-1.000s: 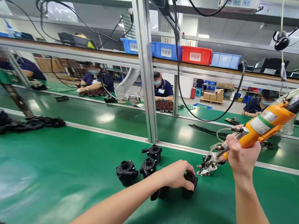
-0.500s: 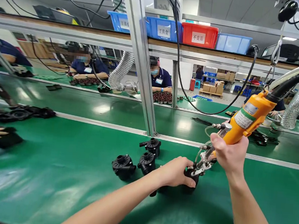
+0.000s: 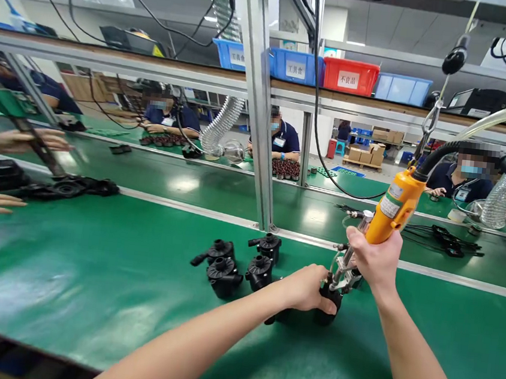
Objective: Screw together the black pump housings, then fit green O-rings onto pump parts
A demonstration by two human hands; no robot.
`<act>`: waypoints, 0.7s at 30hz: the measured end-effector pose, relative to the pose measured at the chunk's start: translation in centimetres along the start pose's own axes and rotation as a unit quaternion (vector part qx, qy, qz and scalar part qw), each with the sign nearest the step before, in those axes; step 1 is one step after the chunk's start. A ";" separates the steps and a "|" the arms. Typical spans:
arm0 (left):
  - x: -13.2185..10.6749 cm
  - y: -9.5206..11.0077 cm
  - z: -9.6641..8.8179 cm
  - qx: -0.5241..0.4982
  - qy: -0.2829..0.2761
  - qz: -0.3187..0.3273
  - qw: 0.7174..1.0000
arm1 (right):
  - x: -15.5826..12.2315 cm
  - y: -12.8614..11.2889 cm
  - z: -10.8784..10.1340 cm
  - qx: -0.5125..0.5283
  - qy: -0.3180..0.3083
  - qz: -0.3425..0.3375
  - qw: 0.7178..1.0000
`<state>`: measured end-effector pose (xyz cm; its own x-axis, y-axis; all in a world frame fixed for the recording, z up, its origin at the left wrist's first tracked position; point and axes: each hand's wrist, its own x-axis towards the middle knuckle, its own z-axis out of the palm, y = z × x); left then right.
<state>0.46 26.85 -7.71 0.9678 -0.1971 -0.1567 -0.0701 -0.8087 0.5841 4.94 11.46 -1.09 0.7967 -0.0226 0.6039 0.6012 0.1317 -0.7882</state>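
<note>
On the smooth green surface (image 3: 68, 266), the left hand (image 3: 306, 288) grips a round black plastic housing (image 3: 324, 319), which stands to the right of several similar black plastic housings with spouts (image 3: 224, 279). The right hand (image 3: 378, 258) is closed around an orange plastic power tool with a metal nose (image 3: 392, 207), and this nose points down at the top of the gripped housing; I cannot tell surely if it touches. The step in hand seems to be applying the tool there. The next move, I judge, calls for a firm left grip and careful alignment.
</note>
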 end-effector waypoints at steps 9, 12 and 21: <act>-0.3 -5.8 -6.5 0.017 0.188 0.011 0.982 | 0.7 -2.2 -4.6 0.015 0.140 -0.092 0.986; -3.5 -10.8 -11.4 0.028 0.216 -0.058 0.974 | 0.9 -2.4 -6.1 0.011 0.172 -0.114 0.978; -9.8 -17.9 -13.6 -0.020 0.137 -0.160 0.977 | 0.9 -2.6 -6.4 0.086 0.108 -0.067 0.988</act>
<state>-4.48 50.75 -5.80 0.9673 0.2227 -0.1211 0.2514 -0.7810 0.5718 4.48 4.71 0.76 0.7160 -0.2594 0.6481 0.6981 0.2787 -0.6596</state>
